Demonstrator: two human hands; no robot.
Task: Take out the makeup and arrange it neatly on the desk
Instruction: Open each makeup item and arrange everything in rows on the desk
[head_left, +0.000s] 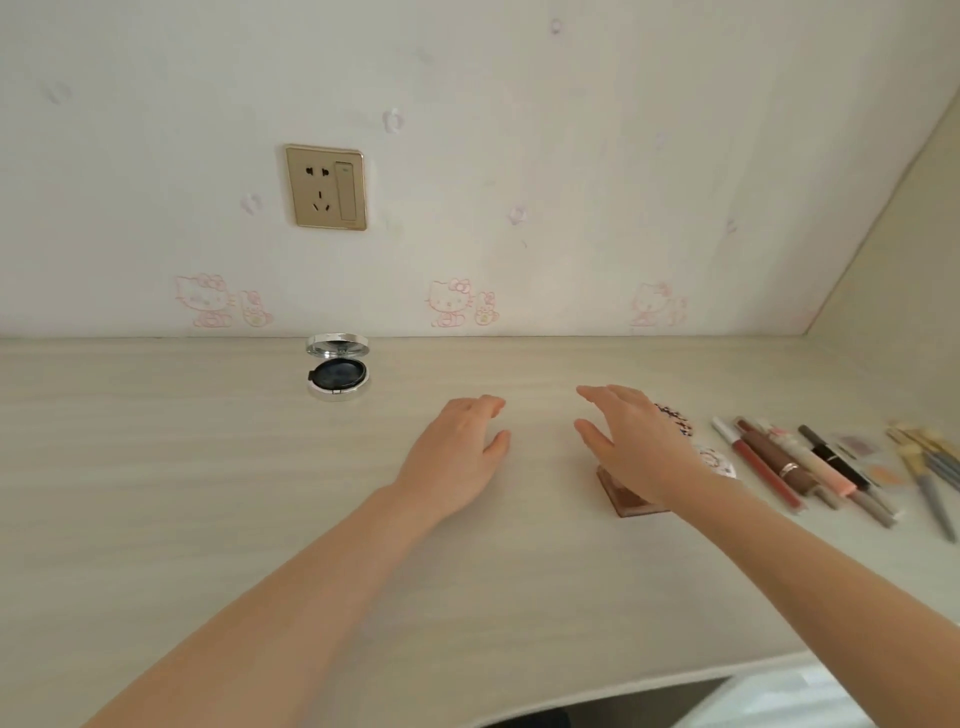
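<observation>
Nearly done, it seems: brown and pink makeup sticks (795, 467) lined up at right; round silver compact (337, 371) lies open, alone, far left. Left hand (457, 447) and right hand (634, 441) spread wide, empty.

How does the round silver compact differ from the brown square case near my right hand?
The round silver compact stands open, lid raised, by the wall; the brown square case lies flat. The compact sits alone in full view; the case is partly hidden by the right hand. Both rest on the desk.
</observation>
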